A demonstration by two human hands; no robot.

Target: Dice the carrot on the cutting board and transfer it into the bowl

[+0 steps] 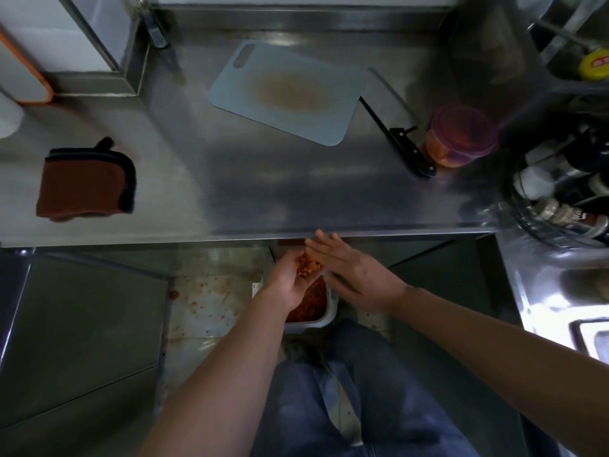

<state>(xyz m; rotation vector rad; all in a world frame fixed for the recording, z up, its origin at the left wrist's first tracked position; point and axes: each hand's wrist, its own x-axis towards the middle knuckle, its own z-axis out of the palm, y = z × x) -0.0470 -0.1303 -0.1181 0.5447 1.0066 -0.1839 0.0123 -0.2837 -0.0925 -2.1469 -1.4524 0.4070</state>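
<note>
My left hand is cupped below the counter's front edge and holds a heap of diced carrot. My right hand is flat and open, its fingers touching the carrot heap from the right. Under both hands, low near the floor, sits a white container filled with orange diced carrot. The grey-blue cutting board lies on the steel counter with only an orange stain in its middle. A black-handled knife rests to the right of the board.
A purple-lidded tub with orange contents stands beside the knife handle. A folded brown cloth lies at the counter's left. Bottles and jars crowd the right side. Carrot bits litter the floor.
</note>
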